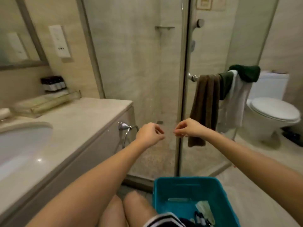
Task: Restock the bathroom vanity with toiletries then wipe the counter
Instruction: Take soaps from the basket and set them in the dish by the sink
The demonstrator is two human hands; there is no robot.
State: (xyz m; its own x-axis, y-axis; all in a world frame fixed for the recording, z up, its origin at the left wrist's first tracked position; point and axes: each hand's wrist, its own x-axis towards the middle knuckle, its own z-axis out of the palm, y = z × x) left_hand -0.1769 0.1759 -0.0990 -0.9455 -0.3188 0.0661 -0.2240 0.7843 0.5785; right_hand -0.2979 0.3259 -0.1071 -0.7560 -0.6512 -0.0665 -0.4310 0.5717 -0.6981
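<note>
My left hand (150, 134) and my right hand (188, 128) are both stretched out in front of me at mid-height, fingers loosely curled, nothing visible in either. They hover in front of the glass shower door, right of the beige vanity counter (70, 128). A teal plastic basket (185, 192) stands on the floor below my arms, with several small toiletry packets and dark bottles in it. On the counter's back left sits a clear tray (49, 102) with pale packets and a row of dark small bottles (53, 84).
A white sink basin (21, 140) is set into the counter at left. A brown towel (205, 105) and other cloths hang on the shower door bar. A white toilet (270, 115) stands at right. A chrome ring holder (126, 128) sticks out from the vanity side.
</note>
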